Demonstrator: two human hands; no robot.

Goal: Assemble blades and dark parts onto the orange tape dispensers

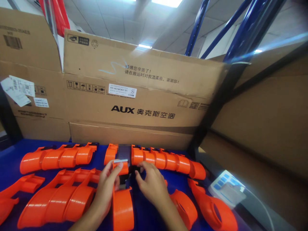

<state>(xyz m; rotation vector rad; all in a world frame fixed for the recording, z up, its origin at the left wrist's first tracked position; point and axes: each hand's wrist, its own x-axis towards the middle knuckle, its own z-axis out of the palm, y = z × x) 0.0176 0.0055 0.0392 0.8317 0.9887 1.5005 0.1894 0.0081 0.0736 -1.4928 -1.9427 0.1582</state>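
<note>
My left hand (109, 175) is closed around an orange plastic tape dispenser (124, 168), near the middle of the blue surface. A pale serrated blade (120, 160) runs along its upper edge, with my thumb beside it. The dispenser's wide curved part (123, 210) hangs below my fingers. To the right, my right hand (152, 183) has thumb and forefinger curled close together by a small black piece (136, 168); its exact shape and how it is gripped are hidden. Behind both hands lies a dark flat rectangular object (124, 152), partly blurred.
Nested orange dispensers stand in rows at back left (51, 158), back right (166, 160) and front left (56, 202). Loose ones (216, 211) lie at front right, near a white-and-blue box (227, 187) with a cable. A cardboard wall (144, 128) and dark posts (204, 128) enclose the blue surface (101, 149).
</note>
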